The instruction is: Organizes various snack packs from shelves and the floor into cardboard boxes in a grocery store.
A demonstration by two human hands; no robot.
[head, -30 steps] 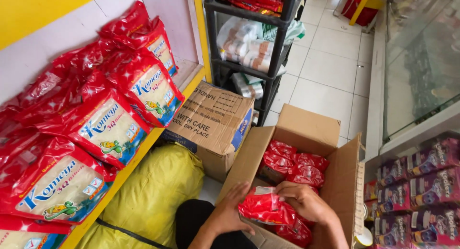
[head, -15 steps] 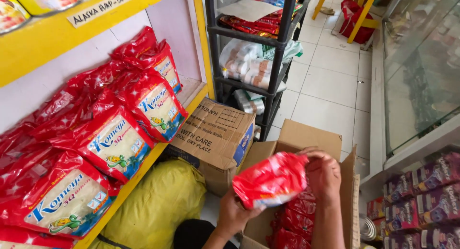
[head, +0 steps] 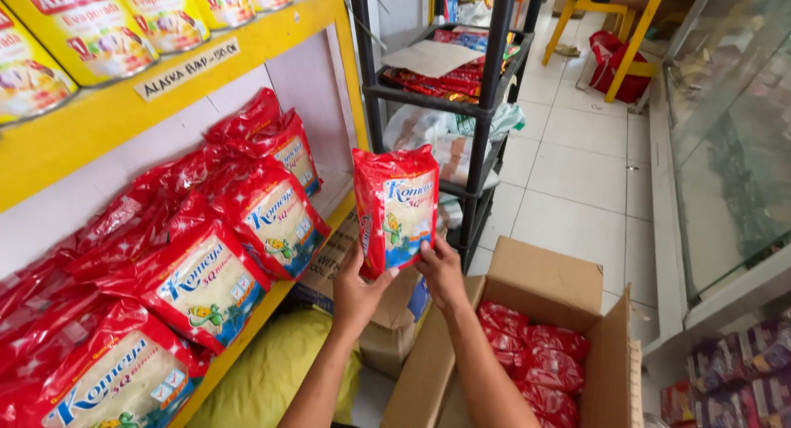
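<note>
Far left: yellow shelf point(head: 124, 107) with yellow cans point(head: 91, 28) lined along its top edge. Below it, red packs point(head: 206, 271) are stacked leaning on the lower shelf, overhanging its front edge; a gap of bare shelf is seen at the right end, near the yellow upright. A yellow sack point(head: 272, 370) lies on the floor under the shelf edge.

Centre: one red bag point(head: 395, 210) is held upright in the air, just right of the shelf's upright, apart from the stacked packs. Its lower left corner is gripped by the left hand point(head: 356, 292), fingers curled closed round the edge. Its lower right edge is pinched by the right hand point(head: 441, 271), thumb in front, fingers closed behind. Both hands are closed on the bag; nothing else is held.

Behind the bag: a black rack point(head: 486, 82) carrying packets and a sheet of card; the bag's right edge sits near the rack post. A closed carton point(head: 387, 321) is seen below the hands.

Right: an open box point(head: 535, 280) on the floor, flaps up, more red packets point(head: 535, 362) inside, under the right forearm. Beyond it, white floor tiles point(head: 577, 181) give open room. Far right: a glass case point(head: 725, 148), purple packets point(head: 741, 370) at its base.
</note>
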